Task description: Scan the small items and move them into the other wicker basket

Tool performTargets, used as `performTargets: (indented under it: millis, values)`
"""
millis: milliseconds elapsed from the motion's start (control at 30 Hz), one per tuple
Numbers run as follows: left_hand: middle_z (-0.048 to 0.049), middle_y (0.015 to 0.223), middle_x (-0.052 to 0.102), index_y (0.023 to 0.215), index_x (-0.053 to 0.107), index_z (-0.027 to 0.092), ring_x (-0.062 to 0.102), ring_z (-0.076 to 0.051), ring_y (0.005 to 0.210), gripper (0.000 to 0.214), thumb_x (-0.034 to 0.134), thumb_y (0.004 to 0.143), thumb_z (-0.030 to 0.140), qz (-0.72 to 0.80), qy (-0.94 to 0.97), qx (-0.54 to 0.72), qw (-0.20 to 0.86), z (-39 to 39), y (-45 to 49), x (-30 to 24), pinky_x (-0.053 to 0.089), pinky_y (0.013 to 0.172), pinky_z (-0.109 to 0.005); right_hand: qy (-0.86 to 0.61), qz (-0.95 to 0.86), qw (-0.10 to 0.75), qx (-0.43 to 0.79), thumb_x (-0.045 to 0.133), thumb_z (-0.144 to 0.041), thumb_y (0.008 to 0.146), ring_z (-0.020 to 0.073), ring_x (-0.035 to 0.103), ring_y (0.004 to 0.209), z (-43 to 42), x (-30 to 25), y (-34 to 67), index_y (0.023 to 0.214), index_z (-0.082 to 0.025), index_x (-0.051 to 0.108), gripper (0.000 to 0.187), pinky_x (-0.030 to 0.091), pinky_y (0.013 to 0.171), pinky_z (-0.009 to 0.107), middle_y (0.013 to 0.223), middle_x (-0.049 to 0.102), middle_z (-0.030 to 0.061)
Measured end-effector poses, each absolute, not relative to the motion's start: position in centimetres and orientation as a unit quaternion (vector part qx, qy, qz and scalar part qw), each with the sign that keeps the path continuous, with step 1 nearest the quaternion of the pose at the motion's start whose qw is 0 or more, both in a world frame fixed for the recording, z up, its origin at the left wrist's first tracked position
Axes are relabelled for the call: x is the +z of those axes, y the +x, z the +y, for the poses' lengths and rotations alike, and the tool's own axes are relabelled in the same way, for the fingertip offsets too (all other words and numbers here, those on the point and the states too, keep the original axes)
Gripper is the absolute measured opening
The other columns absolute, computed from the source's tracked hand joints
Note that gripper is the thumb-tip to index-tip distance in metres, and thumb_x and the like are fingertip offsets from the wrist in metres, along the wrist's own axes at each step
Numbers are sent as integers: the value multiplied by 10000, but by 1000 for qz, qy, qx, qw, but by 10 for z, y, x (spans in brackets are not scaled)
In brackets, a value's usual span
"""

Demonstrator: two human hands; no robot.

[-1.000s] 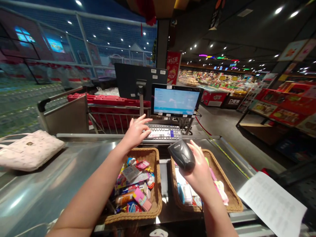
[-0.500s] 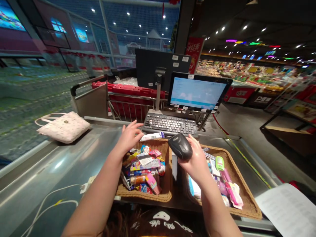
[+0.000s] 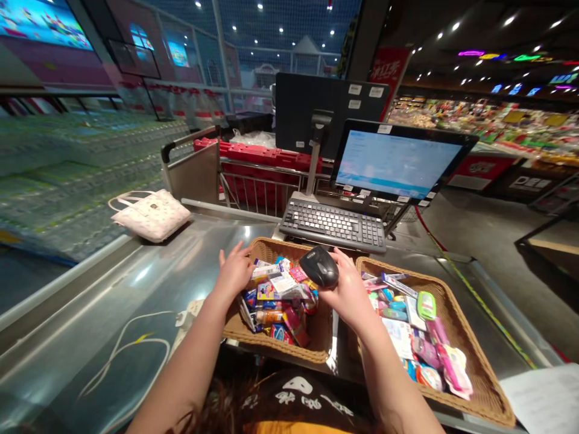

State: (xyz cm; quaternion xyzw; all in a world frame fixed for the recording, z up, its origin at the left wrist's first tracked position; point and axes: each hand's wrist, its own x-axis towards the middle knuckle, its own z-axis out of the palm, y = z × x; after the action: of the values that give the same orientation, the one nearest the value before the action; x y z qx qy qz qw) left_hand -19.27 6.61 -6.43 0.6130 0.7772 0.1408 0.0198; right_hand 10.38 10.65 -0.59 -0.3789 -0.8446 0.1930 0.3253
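My right hand (image 3: 350, 292) is closed round a black barcode scanner (image 3: 319, 266), held between two wicker baskets. My left hand (image 3: 234, 271) reaches into the left basket (image 3: 253, 337), fingers curled over a small white packet (image 3: 266, 270) at the top of the pile of small packaged goods. The right basket (image 3: 470, 361) also holds several small packets. Beyond the baskets are a black keyboard (image 3: 333, 224) and a lit monitor (image 3: 398, 164).
Everything stands on a steel checkout counter (image 3: 113, 301). A pale handbag (image 3: 151, 214) lies at its far left. A shopping cart with red crates (image 3: 257, 163) stands behind the counter. Printed paper (image 3: 543, 398) lies at the lower right. White cable (image 3: 122, 355) runs over the counter at left.
My left hand came back from the keyboard and dropped into the left basket onto a white packet. The right hand kept the scanner. The view tilted down and turned left.
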Motion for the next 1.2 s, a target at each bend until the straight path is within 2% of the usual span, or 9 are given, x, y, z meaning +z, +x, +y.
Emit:
performTargets:
  millis: [167, 300, 467, 567, 733, 967, 1100, 1200]
  values:
    - [-106, 1381, 608, 780, 756, 221, 335, -364, 1442, 289, 482, 828, 142, 787, 612, 79, -4, 63, -190, -81, 122, 1129, -740, -383, -844, 320, 196, 634, -151, 681, 380, 420, 1377, 105, -6, 100, 1144, -221, 658, 469, 318, 1128, 635, 1250, 630, 104]
    - [-166, 1467, 511, 861, 756, 185, 286, -383, 1465, 247, 510, 839, 167, 783, 619, 47, -24, 65, -176, -72, 166, 1115, -750, -393, -835, 325, 206, 639, -143, 671, 373, 432, 1373, 104, -6, 104, 1154, -222, 648, 489, 317, 1135, 627, 1238, 638, 104]
    - [-145, 1505, 471, 1039, 733, 216, 285, -368, 1471, 251, 554, 903, 326, 743, 660, 108, -29, 86, -140, -46, 224, 1120, -724, -419, -810, 369, 183, 645, -152, 661, 360, 490, 1326, 102, -6, 131, 1098, -210, 645, 441, 372, 1126, 580, 1195, 655, 115]
    - [-141, 1513, 460, 1103, 712, 213, 291, -369, 1468, 279, 582, 904, 359, 689, 706, 163, -35, 105, -102, -34, 224, 1134, -708, -458, -781, 401, 140, 634, -171, 674, 348, 514, 1306, 99, -4, 163, 1143, -189, 626, 469, 405, 1115, 549, 1206, 654, 133]
    - [-148, 1523, 445, 1097, 702, 208, 283, -359, 1473, 289, 652, 870, 379, 550, 811, 198, -18, 136, -13, -32, 191, 1156, -695, -549, -713, 432, 59, 625, -252, 727, 351, 521, 1306, 88, 2, 228, 1209, -158, 612, 491, 419, 1097, 556, 1266, 641, 161]
    - [-197, 1560, 367, 1070, 712, 161, 256, -375, 1476, 428, 730, 777, 472, 366, 924, 108, 10, 173, 116, -78, 143, 1166, -684, -609, -638, 472, 11, 678, -327, 728, 325, 559, 1270, 71, 5, 292, 1260, -157, 591, 565, 438, 1096, 514, 1302, 630, 160]
    - [-190, 1544, 398, 951, 753, 157, 289, -372, 1459, 381, 828, 663, 394, 314, 949, 36, -4, 189, 158, -108, 99, 1197, -634, -619, -631, 468, 1, 655, -311, 746, 338, 524, 1308, 66, 5, 310, 1284, -124, 579, 575, 428, 1103, 532, 1336, 605, 183]
    - [-172, 1524, 438, 947, 757, 158, 298, -346, 1458, 365, 856, 621, 289, 268, 963, 6, 0, 199, 173, -125, 81, 1214, -596, -626, -622, 470, 9, 667, -298, 736, 335, 531, 1302, 65, 4, 320, 1276, -142, 583, 569, 439, 1095, 530, 1319, 617, 171]
